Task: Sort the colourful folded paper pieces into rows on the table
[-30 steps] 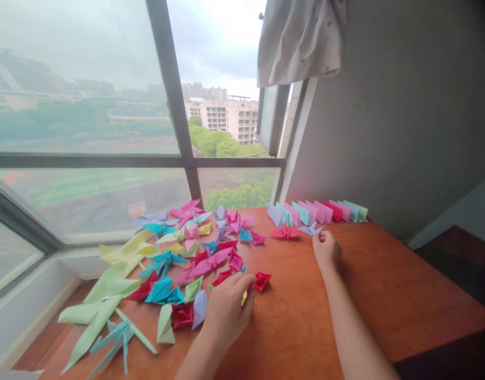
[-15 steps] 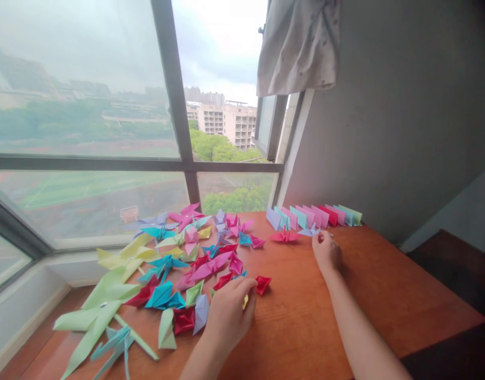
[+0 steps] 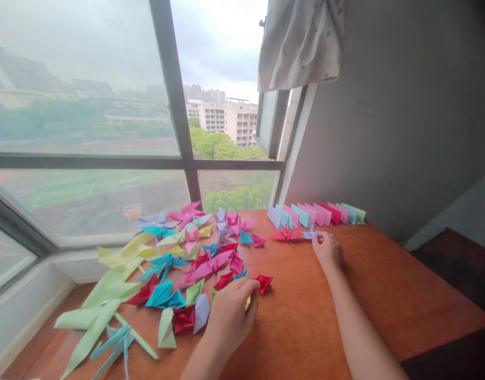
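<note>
My right hand [image 3: 328, 250] is closed at the near right end of a lavender paper crane [image 3: 310, 233], fingertips pinching its tip. Left of that crane sits a red paper crane [image 3: 286, 235]. My left hand [image 3: 234, 303] hovers low over the table's middle with curled fingers. Beside its fingertips lies a red paper boat [image 3: 263, 284], and a bit of yellow paper [image 3: 248, 302] peeks out between thumb and forefinger. The hand hides most of the yellow piece, so what it grips cannot be made out.
Folded paper cards [image 3: 314, 214] stand in a row by the wall. Many origami pieces cover the table's left side, among them a green pinwheel [image 3: 102, 306], a magenta crane [image 3: 211, 265] and a blue folded piece [image 3: 161, 294]. Windows [image 3: 226, 165] border the wooden table [image 3: 298, 327].
The view has shifted slightly. The lavender crane shows a little more clearly beside my right hand. Both hands keep nearly the same places.
</note>
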The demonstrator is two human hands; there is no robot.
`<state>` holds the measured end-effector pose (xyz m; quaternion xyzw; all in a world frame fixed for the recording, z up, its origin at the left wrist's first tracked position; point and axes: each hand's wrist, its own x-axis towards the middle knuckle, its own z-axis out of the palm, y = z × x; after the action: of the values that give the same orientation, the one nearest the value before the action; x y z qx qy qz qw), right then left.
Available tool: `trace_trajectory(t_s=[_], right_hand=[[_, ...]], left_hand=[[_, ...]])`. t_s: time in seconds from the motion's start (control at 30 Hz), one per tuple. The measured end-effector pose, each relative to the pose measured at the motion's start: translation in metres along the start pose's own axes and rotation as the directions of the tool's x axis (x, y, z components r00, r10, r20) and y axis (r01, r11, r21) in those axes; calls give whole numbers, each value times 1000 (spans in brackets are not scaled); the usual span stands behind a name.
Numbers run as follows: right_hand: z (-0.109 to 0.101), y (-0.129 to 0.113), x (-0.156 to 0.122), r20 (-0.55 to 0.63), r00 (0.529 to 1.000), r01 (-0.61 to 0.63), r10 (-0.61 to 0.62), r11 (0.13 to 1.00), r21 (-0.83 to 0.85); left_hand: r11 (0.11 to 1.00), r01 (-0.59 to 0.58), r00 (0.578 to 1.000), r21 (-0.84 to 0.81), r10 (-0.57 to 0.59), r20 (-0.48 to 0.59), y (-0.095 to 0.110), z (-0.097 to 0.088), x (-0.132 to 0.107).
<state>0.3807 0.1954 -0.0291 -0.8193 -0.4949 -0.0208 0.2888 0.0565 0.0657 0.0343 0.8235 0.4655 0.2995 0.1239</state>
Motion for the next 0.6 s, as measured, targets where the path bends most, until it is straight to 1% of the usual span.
trace_trajectory(t_s=[0.3,0.6], right_hand=[[0,-8,-4,38,999,33,-34,999,32],[5,-8,-1,36,998,51,-53,997,53]], left_hand=[[1000,-8,1000,1,8,-10,2,-1,2],[1000,-22,1000,0,22,-21,2,-1,3]])
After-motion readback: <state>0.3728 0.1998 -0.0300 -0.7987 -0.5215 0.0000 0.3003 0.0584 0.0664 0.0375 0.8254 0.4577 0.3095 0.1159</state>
